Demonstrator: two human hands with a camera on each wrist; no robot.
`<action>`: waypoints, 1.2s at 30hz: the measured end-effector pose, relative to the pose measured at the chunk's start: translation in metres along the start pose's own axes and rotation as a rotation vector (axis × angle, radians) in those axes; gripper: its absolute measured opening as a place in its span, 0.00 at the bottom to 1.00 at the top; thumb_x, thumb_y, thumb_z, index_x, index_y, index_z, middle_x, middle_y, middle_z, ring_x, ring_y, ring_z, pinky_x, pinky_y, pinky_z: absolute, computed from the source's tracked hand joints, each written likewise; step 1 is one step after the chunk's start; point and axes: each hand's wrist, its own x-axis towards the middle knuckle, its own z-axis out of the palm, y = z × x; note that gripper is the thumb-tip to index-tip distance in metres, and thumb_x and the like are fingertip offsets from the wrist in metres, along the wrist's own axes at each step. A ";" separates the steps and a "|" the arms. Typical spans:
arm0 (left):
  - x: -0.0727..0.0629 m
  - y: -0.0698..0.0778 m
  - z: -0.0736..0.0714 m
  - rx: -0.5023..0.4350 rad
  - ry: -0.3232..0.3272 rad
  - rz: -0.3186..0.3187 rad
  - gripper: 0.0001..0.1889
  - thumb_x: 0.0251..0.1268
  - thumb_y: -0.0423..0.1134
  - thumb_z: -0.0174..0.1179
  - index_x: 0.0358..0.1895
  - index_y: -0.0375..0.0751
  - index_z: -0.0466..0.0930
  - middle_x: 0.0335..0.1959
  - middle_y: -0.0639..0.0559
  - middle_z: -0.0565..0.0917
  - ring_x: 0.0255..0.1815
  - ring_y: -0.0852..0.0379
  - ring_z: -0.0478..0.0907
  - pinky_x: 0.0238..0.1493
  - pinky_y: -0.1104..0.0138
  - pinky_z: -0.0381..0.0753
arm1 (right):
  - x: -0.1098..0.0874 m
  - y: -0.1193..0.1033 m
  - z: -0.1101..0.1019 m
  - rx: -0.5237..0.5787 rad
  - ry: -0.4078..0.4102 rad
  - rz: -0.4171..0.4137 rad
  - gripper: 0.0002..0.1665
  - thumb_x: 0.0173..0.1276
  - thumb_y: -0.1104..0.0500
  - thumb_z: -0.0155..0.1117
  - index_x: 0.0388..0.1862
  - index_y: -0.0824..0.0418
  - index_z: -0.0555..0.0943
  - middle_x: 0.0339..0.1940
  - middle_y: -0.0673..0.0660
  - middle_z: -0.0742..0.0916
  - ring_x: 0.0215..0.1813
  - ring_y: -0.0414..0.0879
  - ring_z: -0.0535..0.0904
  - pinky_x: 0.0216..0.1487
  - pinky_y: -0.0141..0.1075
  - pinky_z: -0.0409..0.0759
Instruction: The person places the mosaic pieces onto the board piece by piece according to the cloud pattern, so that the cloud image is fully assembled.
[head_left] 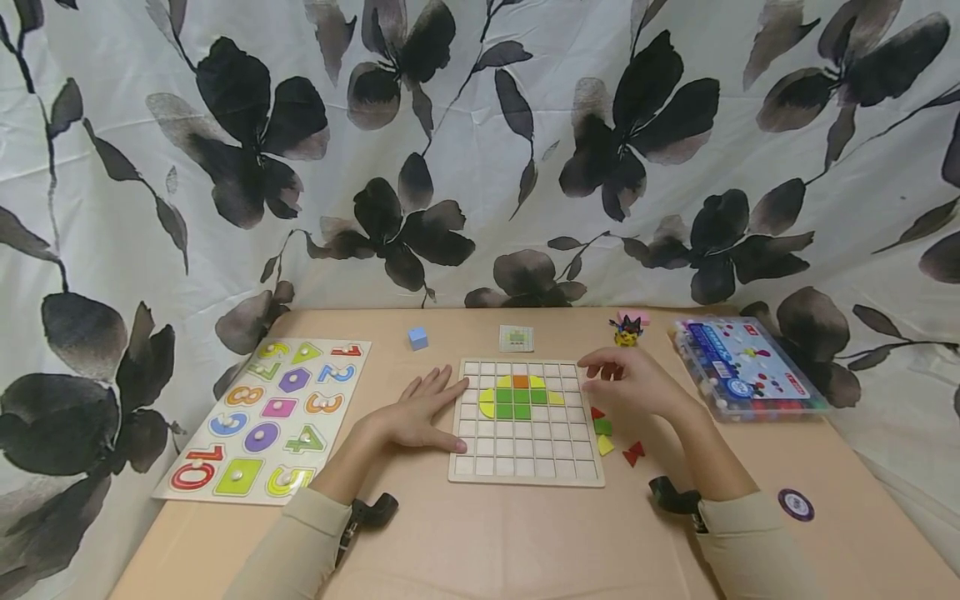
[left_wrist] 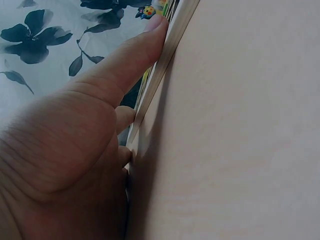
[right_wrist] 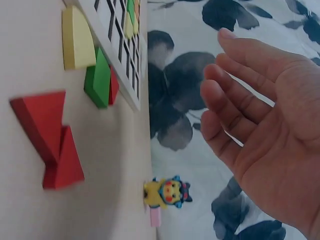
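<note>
A white grid board [head_left: 525, 462] lies on the table, its upper part holding a pattern of green tiles [head_left: 513, 404], yellow pieces and one orange tile [head_left: 521, 382]. My left hand [head_left: 416, 412] rests against the board's left edge, fingers and thumb extended. Over the upper right corner hovers my right hand [head_left: 637, 383]; in the right wrist view its fingers are loosely bent, with nothing between them. Right of the board lie loose red triangles [right_wrist: 42, 122], a green piece [right_wrist: 97, 80], a yellow piece [right_wrist: 77, 40] and another red piece [right_wrist: 113, 86]. A small pattern card [head_left: 517, 338] lies behind the board.
On the left is a number-and-shape board [head_left: 255, 483]. A blue cube [head_left: 417, 337] stands at the back, a small yellow figurine [head_left: 627, 332] at the back right. Farther right are a clear plastic case [head_left: 750, 367] and a dark round disc [head_left: 796, 505].
</note>
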 end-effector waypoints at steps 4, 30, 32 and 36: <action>0.000 0.000 0.000 -0.005 0.001 0.001 0.59 0.56 0.71 0.69 0.86 0.55 0.48 0.88 0.40 0.35 0.88 0.40 0.29 0.85 0.42 0.30 | -0.001 0.008 -0.006 -0.006 -0.056 -0.016 0.19 0.68 0.61 0.73 0.57 0.62 0.87 0.41 0.53 0.87 0.43 0.50 0.78 0.43 0.34 0.80; 0.000 0.001 -0.001 0.002 -0.004 0.000 0.59 0.57 0.71 0.68 0.86 0.54 0.47 0.88 0.40 0.35 0.88 0.41 0.28 0.85 0.42 0.29 | -0.002 0.031 0.001 0.036 -0.417 0.050 0.12 0.58 0.69 0.78 0.41 0.60 0.89 0.33 0.57 0.85 0.38 0.47 0.77 0.39 0.30 0.79; 0.000 0.000 0.000 -0.001 0.001 0.003 0.59 0.57 0.71 0.69 0.86 0.54 0.47 0.88 0.40 0.35 0.88 0.40 0.29 0.85 0.42 0.30 | -0.002 0.029 0.001 0.031 -0.415 0.058 0.12 0.58 0.70 0.78 0.41 0.61 0.89 0.33 0.57 0.85 0.38 0.46 0.77 0.38 0.30 0.79; 0.000 -0.001 0.000 0.004 0.002 0.005 0.59 0.56 0.71 0.68 0.86 0.54 0.47 0.88 0.40 0.35 0.88 0.40 0.29 0.85 0.42 0.30 | -0.003 0.026 0.003 0.026 -0.413 0.081 0.12 0.59 0.69 0.78 0.40 0.60 0.87 0.31 0.55 0.84 0.37 0.46 0.77 0.36 0.31 0.78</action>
